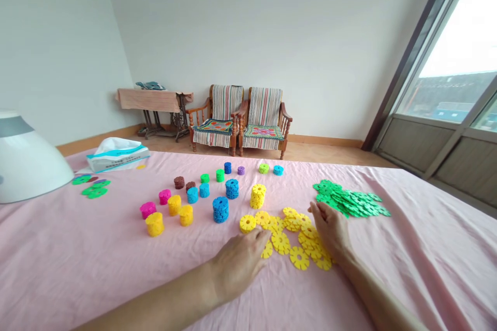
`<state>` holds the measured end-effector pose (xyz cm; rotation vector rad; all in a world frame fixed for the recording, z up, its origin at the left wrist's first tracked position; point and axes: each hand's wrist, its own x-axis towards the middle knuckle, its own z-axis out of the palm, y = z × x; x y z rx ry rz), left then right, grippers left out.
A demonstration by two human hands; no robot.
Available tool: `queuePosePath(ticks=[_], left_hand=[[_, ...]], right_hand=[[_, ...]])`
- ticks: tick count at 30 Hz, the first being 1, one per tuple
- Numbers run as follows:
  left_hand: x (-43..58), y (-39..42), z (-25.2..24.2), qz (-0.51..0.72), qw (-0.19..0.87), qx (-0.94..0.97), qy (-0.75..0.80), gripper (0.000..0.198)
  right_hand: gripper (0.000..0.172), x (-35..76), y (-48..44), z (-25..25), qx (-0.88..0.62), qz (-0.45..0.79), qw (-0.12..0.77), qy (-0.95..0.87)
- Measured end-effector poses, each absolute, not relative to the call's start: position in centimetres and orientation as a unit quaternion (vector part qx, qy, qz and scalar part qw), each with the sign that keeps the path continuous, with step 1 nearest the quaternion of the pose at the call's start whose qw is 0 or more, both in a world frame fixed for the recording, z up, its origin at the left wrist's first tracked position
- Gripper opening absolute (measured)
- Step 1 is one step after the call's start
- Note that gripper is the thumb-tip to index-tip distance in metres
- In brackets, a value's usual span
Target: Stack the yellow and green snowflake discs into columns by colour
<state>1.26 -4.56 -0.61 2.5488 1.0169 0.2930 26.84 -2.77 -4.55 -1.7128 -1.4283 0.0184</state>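
My left hand (237, 264) lies on the pink sheet (77, 269), its fingertips against loose yellow flower-shaped plastic discs (280, 242). A short yellow stack of discs (247, 223) sits just beyond those fingers. My right hand (330, 230) rests among the yellow discs, its fingers partly hiding them, close to a heap of green discs (349, 199). Short stacks in blue (220, 210), yellow (258, 196), pink (148, 210) and other colours stand farther ahead. Whether either hand holds a disc is hidden.
A tissue box (117, 155) and a white domed appliance (27, 160) stand at the far left, near a few loose green and purple discs (93, 189). Beyond the sheet's far edge are two wooden armchairs (238, 121), a draped table (153, 106) and a large window (446, 62).
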Motion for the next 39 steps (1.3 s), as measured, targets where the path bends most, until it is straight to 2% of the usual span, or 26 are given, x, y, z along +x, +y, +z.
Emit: queuePosePath(ticks=[4, 9, 15, 22, 27, 35, 39], left_hand=[[2.0, -4.6, -0.4, 0.066, 0.173, 0.911, 0.368, 0.033], [2.0, -4.5, -0.3, 0.08, 0.171, 0.913, 0.361, 0.027], [0.5, -4.5, 0.3, 0.083, 0.205, 0.908, 0.357, 0.02], [-0.4, -4.3, 0.5, 0.059, 0.229, 0.903, 0.359, 0.022], [0.1, -5.1, 0.6, 0.051, 0.199, 0.906, 0.37, 0.021], [0.4, -7.0, 0.0, 0.041, 0.091, 0.926, 0.363, 0.027], [0.4, -7.0, 0.1, 0.04, 0.081, 0.93, 0.356, 0.025]], right_hand=[[0.043, 26.7, -2.7, -4.6, -0.69, 0.022, 0.44, -0.574], [0.044, 26.8, -2.5, -4.7, -0.692, 0.022, 0.44, -0.572], [0.045, 26.7, -2.6, -4.7, -0.693, 0.05, 0.454, -0.557], [0.045, 26.7, -2.6, -4.6, -0.695, 0.069, 0.445, -0.561], [0.046, 26.7, -2.6, -4.6, -0.696, 0.067, 0.446, -0.558], [0.048, 26.9, -2.5, -4.9, -0.693, 0.069, 0.439, -0.568], [0.049, 26.9, -2.4, -4.9, -0.692, 0.067, 0.44, -0.569]])
